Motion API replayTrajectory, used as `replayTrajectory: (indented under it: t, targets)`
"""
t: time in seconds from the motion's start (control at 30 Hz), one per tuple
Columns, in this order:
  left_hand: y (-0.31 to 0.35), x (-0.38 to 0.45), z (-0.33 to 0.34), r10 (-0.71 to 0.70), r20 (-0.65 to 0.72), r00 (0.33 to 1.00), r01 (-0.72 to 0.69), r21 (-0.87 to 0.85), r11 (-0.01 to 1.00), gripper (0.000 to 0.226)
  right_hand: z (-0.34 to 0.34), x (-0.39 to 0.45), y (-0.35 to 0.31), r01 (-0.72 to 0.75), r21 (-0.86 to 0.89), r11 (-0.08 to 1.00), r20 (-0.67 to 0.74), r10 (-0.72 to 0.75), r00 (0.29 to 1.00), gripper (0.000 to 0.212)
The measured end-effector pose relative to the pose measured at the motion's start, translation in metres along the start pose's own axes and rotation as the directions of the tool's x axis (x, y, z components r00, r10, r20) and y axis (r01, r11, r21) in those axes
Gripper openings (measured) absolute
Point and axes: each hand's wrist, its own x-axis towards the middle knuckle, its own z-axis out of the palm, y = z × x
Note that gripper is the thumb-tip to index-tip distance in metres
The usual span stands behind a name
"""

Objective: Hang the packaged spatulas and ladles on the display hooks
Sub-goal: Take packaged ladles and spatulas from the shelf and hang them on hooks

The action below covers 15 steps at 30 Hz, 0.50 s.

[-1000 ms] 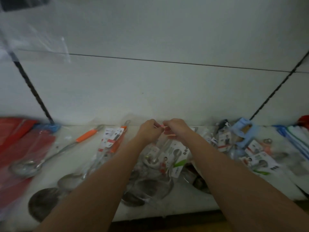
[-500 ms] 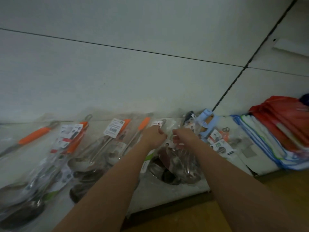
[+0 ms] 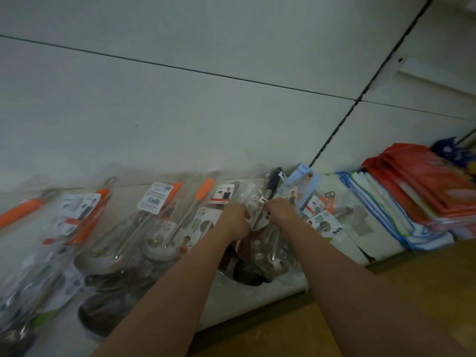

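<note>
Orange-handled ladles (image 3: 144, 228) in clear packs lie along shelf (image 3: 288, 282), left to centre, handles toward far wall (image 3: 180, 119). Left hand (image 3: 235, 219) at centre, fingers curled, gripping ladle pack (image 3: 262, 217). Right hand (image 3: 280, 211) just right, fingers pinching same pack's top. More packs (image 3: 322, 220) right of hands. Folded cloths (image 3: 381, 210) and red bags (image 3: 422, 181) far right.

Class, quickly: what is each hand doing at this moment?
Left hand: fingers curled, gripping the packaged ladle.
Right hand: fingers pinching the same packaged ladle.
</note>
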Motion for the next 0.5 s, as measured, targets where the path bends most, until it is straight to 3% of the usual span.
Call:
replayTrajectory:
  t: [0.2,0.23,0.3,0.4,0.5]
  targets:
    - [0.005,-0.001,-0.002,-0.010,0.034,0.999,0.011,-0.012,1.000,0.020,-0.004,0.002,0.005,-0.079,0.066,0.995,-0.074,0.084,0.994,0.040]
    - [0.006,-0.002,-0.003,-0.006,0.057,0.998,0.006,-0.006,1.000,0.021,-0.002,0.001,0.006,-0.014,0.052,0.999,-0.072,0.018,0.997,0.040]
    - [0.006,-0.003,-0.003,0.000,0.092,0.996,0.000,0.002,1.000,0.027,-0.002,0.001,0.005,-0.032,0.081,0.996,-0.039,0.035,0.999,0.040]
    - [0.006,-0.004,-0.001,-0.013,0.113,0.994,0.010,0.028,1.000,0.029,0.005,0.008,0.013,-0.169,0.387,0.907,0.076,0.151,0.986,0.036]
    - [0.011,-0.004,0.003,-0.021,0.152,0.988,0.014,0.050,0.999,0.030,0.005,0.007,0.019,-0.160,0.478,0.864,0.148,0.101,0.984,0.032]
